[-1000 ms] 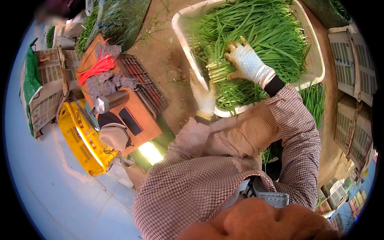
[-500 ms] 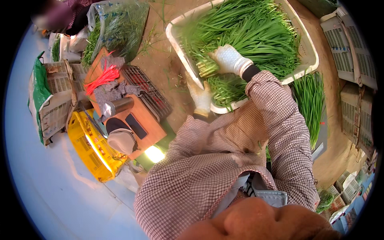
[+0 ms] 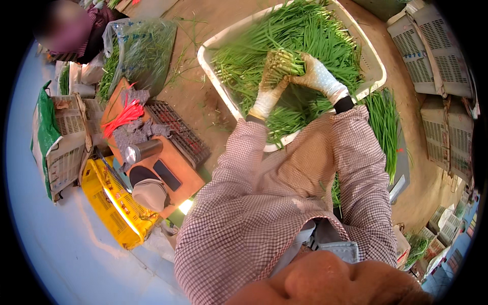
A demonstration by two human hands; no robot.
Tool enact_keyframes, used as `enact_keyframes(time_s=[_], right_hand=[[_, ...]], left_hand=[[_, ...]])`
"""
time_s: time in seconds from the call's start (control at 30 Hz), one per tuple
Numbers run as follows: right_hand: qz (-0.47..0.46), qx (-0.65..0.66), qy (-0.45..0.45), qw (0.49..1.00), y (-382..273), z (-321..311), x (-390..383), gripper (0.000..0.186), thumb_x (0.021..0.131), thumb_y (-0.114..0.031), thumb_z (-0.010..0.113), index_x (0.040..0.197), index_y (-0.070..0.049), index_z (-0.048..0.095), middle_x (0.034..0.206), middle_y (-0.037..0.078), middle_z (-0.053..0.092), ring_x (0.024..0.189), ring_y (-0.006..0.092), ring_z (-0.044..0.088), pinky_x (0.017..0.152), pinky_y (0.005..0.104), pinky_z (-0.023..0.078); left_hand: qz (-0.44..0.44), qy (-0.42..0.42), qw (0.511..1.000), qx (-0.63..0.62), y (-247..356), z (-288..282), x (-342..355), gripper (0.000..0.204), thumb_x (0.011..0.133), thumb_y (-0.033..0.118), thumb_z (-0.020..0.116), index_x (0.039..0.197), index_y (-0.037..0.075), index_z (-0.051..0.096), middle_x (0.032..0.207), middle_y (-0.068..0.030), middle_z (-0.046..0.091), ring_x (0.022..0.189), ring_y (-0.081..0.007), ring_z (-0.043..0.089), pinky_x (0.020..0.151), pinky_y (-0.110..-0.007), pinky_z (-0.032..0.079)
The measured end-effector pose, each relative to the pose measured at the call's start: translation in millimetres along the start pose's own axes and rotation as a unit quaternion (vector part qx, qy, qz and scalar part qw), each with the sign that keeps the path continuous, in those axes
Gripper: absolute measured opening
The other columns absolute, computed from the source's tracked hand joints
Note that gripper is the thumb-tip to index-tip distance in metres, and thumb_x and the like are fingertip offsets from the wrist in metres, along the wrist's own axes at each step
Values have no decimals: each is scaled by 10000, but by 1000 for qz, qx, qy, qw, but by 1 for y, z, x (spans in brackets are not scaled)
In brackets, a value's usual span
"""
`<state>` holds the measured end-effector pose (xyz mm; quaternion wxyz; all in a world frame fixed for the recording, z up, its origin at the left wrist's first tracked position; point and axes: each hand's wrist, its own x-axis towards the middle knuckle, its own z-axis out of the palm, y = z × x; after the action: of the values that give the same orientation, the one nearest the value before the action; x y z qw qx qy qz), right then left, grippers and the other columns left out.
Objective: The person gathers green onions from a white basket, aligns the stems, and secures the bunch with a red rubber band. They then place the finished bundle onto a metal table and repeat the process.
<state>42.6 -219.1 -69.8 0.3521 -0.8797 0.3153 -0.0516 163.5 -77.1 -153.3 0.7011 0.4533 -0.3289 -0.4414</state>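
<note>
Both my hands, in pale gloves, close round a bunch of garlic chives with its pale cut ends turned toward me. My left hand wraps the bunch from the left side. From the right, my right hand grips it, thumb toward the left hand; some fingers are hidden by the stems. The bunch is held over a large white plastic crate. Loose green chives fill much of that crate, mostly beyond my hands.
On the left, an orange board bears a phone, a steel flask, a cap and red ties. A yellow crate stands beside it. Grey crates are stacked right. Another person is at far left.
My left hand has moved up from beside the crate's edge onto the bunch. My right hand has lifted the bunch slightly rightward and turned its cut ends toward me.
</note>
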Motion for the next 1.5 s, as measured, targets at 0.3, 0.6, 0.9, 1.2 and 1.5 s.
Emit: enact_keyframes(time_s=[0.3,0.6,0.9,1.2,1.5], right_hand=[[-159,-95,110,977,-46,-40,-42,1108,598,-290,898,1536,-188,317,1480,141,461,1329,355,471,1139,580,287],[-131,172,160,963,7,-31,-47,607,755,-138,837,1291,-60,563,1185,65,677,1075,177,647,1031,395,476],[-77,372,212,901,14,-15,-52,538,807,-72,802,1280,-11,554,1126,39,686,1003,89,628,896,256,535],[-60,521,249,814,19,-15,-50,424,815,-22,766,1196,-2,580,1139,90,682,1011,140,654,903,293,560],[-205,336,485,781,-2,-154,-99,345,861,-20,711,1194,-30,624,1132,88,691,1028,185,673,911,308,569]], left_hand=[[130,-149,980,14,-4,25,29,806,820,-121,666,1490,163,317,1459,-134,415,1281,-245,499,1031,-360,497],[88,-87,992,15,-8,23,28,430,809,10,756,1198,72,583,1427,-115,483,1296,-239,478,1058,-372,427],[135,-79,977,142,14,43,31,532,850,220,786,1298,78,537,1394,-128,514,1262,-246,493,1022,-368,446],[113,65,990,56,3,47,34,199,976,229,617,1060,52,652,1119,-61,628,957,-185,585,912,-329,446],[-137,490,855,-96,-43,-39,34,375,934,214,594,1232,-13,564,1137,-172,610,992,-285,580,939,-427,473]])
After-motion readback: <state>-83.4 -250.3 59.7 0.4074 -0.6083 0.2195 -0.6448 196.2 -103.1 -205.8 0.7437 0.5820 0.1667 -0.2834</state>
